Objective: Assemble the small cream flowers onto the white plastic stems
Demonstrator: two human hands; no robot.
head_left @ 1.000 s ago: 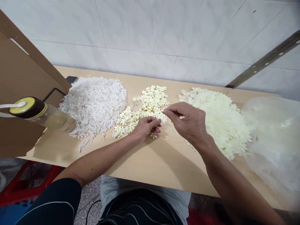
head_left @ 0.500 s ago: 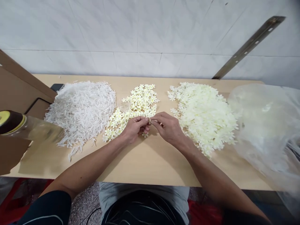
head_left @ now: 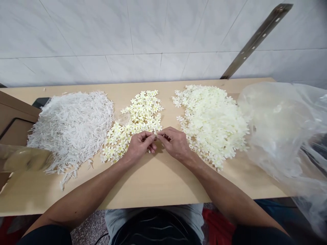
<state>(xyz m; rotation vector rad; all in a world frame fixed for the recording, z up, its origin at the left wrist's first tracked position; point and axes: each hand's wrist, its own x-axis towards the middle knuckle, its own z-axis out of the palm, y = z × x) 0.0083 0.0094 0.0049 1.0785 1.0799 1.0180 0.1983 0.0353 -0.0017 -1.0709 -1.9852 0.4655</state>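
Observation:
My left hand [head_left: 140,145] and my right hand [head_left: 175,142] meet fingertip to fingertip over the table, both pinched on a small pale flower piece [head_left: 155,134] that the fingers mostly cover. Just beyond them lies a middle pile of small cream flowers with yellow centres [head_left: 144,109]. To the right spreads a larger heap of pale cream petals [head_left: 213,122]. On the left is a heap of thin white strands [head_left: 76,122].
A clear plastic bag [head_left: 278,126] bulges at the right. At the left edge lie a transparent container [head_left: 25,159], a cardboard box [head_left: 15,110] and a dark flat object [head_left: 41,102]. A metal bracket [head_left: 255,41] leans against the tiled wall [head_left: 143,27].
The view has shifted to the right, so the piles and hands appear further left. Both hands stay together, with their fingertips still pinched on the small piece.

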